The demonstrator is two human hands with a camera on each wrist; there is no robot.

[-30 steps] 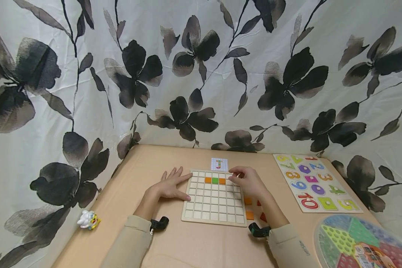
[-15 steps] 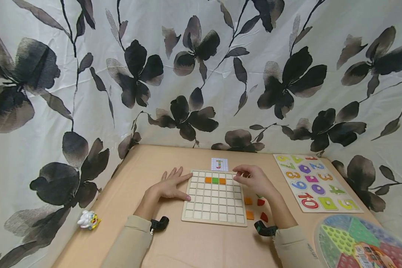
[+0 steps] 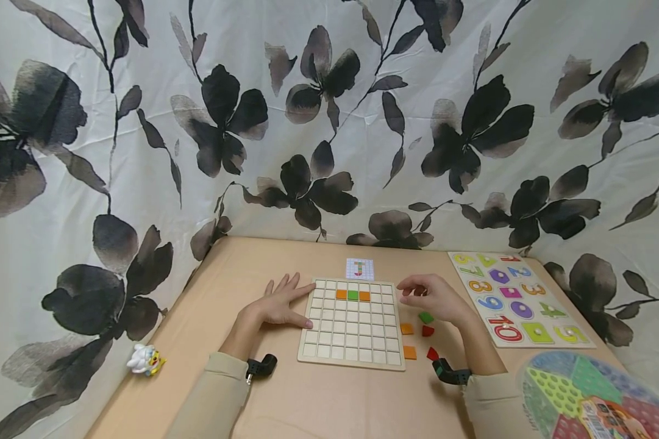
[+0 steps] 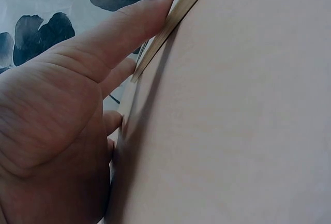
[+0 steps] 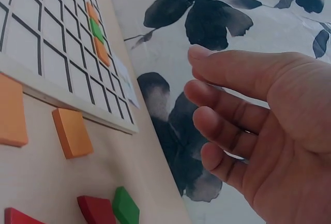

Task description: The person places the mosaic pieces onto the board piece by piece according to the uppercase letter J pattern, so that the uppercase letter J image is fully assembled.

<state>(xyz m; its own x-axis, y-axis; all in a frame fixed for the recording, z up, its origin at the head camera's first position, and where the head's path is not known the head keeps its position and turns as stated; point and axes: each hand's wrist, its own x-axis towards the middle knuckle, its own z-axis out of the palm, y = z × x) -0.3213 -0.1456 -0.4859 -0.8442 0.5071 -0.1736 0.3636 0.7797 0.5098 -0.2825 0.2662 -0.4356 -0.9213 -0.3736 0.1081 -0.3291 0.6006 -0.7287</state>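
A white square-grid board (image 3: 356, 335) in a pale wooden frame lies on the table. In one of its upper rows sit an orange tile (image 3: 341, 295), a green tile (image 3: 353, 296) and a second orange tile (image 3: 364, 297), side by side. My left hand (image 3: 274, 306) is spread flat at the board's left side, its thumb and index finger touching the frame. Just off the board's upper right edge hovers my right hand (image 3: 433, 297), fingers loosely bent; the right wrist view shows nothing in it. Below it lie a loose green piece (image 3: 426, 317), a red piece (image 3: 428, 331) and an orange tile (image 3: 406, 329).
Behind the board is a small card (image 3: 359, 269) with a coloured J on a grid. A number puzzle board (image 3: 518, 299) lies at the right, with a round bubble-textured toy (image 3: 598, 396) in front. A small white-and-yellow figurine (image 3: 145, 360) stands at the left edge.
My right hand has drawn back to the right, from over the board's upper right corner to beside it, uncovering the loose green and red pieces. My left hand has stayed put.
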